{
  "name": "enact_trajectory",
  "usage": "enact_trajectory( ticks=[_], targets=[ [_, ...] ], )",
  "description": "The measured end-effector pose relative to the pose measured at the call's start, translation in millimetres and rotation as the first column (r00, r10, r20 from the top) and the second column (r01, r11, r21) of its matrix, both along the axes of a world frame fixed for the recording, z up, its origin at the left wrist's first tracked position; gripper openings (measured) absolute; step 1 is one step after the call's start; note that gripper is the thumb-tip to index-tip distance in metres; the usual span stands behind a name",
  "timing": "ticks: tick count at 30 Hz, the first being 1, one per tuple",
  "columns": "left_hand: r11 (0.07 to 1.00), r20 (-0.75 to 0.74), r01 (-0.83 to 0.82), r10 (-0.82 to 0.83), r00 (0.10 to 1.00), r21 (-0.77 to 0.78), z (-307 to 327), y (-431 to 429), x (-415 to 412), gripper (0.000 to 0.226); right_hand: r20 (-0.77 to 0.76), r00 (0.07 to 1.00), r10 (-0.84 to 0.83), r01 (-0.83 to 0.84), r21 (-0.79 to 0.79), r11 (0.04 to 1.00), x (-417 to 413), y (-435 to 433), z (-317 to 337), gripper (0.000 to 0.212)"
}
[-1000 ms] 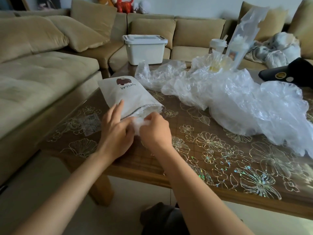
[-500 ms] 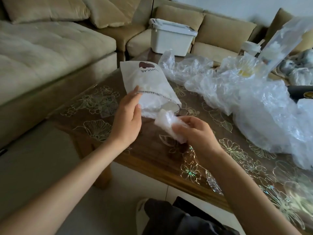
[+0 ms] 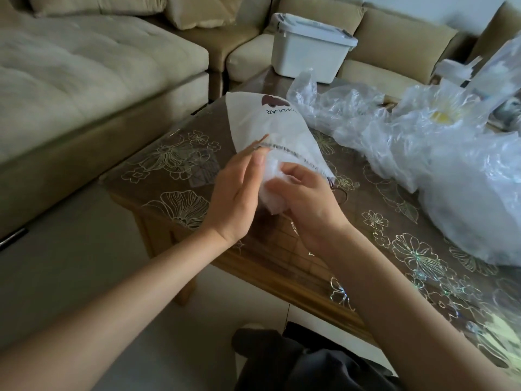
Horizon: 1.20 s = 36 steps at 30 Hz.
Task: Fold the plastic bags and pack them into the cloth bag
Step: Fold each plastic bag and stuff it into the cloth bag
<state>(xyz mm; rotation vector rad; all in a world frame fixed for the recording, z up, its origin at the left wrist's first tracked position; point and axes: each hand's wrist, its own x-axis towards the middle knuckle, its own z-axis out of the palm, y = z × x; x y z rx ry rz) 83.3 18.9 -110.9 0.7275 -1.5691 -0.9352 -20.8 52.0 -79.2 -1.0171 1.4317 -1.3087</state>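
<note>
Beige sofa cushions wrap round the left and far sides of a wooden bench covered by a clear sheet printed with flowers. Near the bench's left edge lies the white cloth bag, printed end toward the far left corner and its stitched mouth toward the near edge. The hands meet at that mouth, close together. The left hand is on the left side of the opening, its fingers nearly straight and touching the hem, the thumb beside them. The right hand curls round a folded bag, a small white plastic wad whose far end sits at the cloth bag's mouth; how far it is inside cannot be told. A dark drawstring loop lies on the bench just right of the mouth. A loose pile of clear, crumpled plastic bags spreads from the far edge along the right side, touching the cloth bag's far end. A white lidded box stands on the sofa beyond the far left corner. Dark cloth shows below the near edge.
</note>
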Motion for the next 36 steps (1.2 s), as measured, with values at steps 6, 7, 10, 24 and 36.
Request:
enact_trajectory(
  ticks=[6, 7, 10, 24, 36],
  targets=[
    [0.996, -0.022, -0.084, 0.083, 0.996, -0.022, -3.6, -3.0, -1.2, 0.053, -0.124, 0.986, -0.113, 0.125, 0.089, 0.988, 17.3, -23.5, -0.2, 0.010],
    [0.994, -0.020, -0.104, 0.104, 0.994, -0.018, -4.0, -3.9, -0.8, 0.054, -0.195, 0.972, -0.134, 0.159, 0.115, 0.981, 17.8, -26.8, -2.4, 0.012],
    [0.986, -0.084, -0.165, 0.166, 0.982, 0.027, -4.6, -7.6, 0.2, 0.043, -0.258, 0.940, -0.223, 0.265, 0.142, 0.954, 16.4, -34.3, -4.4, 0.022],
    [0.940, 0.293, -0.178, 0.265, 0.919, -0.290, -13.2, -10.0, -2.8, 0.040, 0.697, 0.666, -0.266, 0.116, 0.255, 0.960, 2.4, -30.6, 9.7, 0.030],
    [0.976, 0.738, -0.100, 0.211, 0.641, -0.193, -9.5, -9.6, -11.0, 0.032, 0.297, 0.941, -0.163, 0.097, 0.223, 0.970, -26.3, 21.2, 12.5, 0.012]
  ],
)
